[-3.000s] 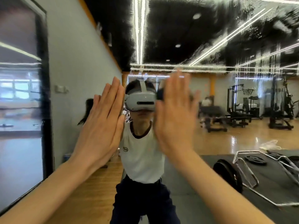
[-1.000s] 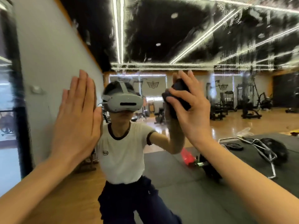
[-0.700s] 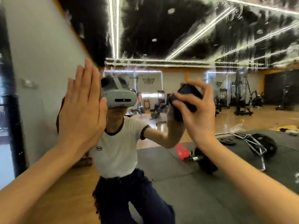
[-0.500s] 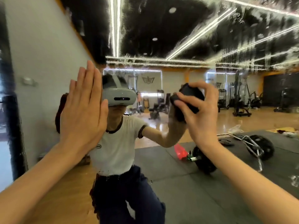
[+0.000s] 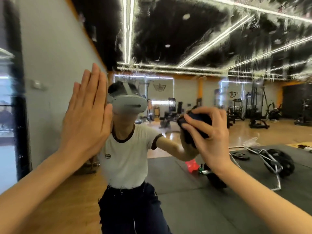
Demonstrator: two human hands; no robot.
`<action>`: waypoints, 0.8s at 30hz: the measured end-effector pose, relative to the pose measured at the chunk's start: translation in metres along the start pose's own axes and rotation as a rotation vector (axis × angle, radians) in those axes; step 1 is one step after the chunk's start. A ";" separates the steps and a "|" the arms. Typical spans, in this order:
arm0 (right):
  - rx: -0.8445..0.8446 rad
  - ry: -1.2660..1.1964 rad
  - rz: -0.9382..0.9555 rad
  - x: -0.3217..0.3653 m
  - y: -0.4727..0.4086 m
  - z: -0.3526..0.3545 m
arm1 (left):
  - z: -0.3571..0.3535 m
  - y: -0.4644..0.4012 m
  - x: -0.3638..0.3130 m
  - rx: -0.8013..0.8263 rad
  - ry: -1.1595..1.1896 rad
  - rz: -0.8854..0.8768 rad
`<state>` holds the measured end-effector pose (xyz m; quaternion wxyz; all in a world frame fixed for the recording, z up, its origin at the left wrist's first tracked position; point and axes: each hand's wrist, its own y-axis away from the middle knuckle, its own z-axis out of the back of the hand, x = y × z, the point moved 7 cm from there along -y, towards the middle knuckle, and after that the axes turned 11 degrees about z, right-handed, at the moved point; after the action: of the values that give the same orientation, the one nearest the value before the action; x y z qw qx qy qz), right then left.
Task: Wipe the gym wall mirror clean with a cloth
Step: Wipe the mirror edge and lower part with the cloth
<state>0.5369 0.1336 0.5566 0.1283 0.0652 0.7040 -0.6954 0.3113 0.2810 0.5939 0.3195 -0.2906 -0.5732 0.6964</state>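
Note:
The gym wall mirror (image 5: pixel 211 48) fills the view, its upper part streaked with wet smears. My left hand (image 5: pixel 86 114) lies flat against the glass at the left, fingers straight and together. My right hand (image 5: pixel 209 130) grips a bunched dark cloth (image 5: pixel 195 125) and holds it against the mirror at about chest height, right of centre. My own reflection, in a white shirt, dark trousers and a grey headset, shows between the two hands.
The mirror reflects a wooden floor, dark mats, a barbell with weight plates (image 5: pixel 276 161), a red object (image 5: pixel 191 166) and gym machines at the back. A dark frame (image 5: pixel 20 115) runs down the left edge beside a grey wall.
My right hand, flat and open three seconds ago, now grips the cloth and has slid down and to the right across the glass. My left hand stays pressed flat.

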 end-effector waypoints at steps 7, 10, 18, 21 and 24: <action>-0.098 0.003 -0.051 -0.017 -0.040 -0.004 | -0.001 0.001 -0.001 -0.005 -0.011 0.006; -0.002 0.005 0.045 -0.005 0.002 -0.001 | 0.000 0.000 -0.001 -0.021 -0.021 -0.012; -0.004 0.104 -0.069 0.017 -0.026 -0.037 | -0.011 0.000 0.006 -0.033 -0.089 -0.021; 0.285 0.239 0.312 0.050 0.004 -0.058 | -0.019 -0.002 0.013 -0.019 -0.097 -0.009; 0.289 0.265 0.288 0.011 0.009 -0.036 | -0.021 -0.002 0.015 0.004 -0.095 -0.008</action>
<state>0.5258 0.1684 0.5445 0.1219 0.2733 0.5912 -0.7490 0.3182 0.3062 0.5919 0.2952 -0.2540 -0.5875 0.7093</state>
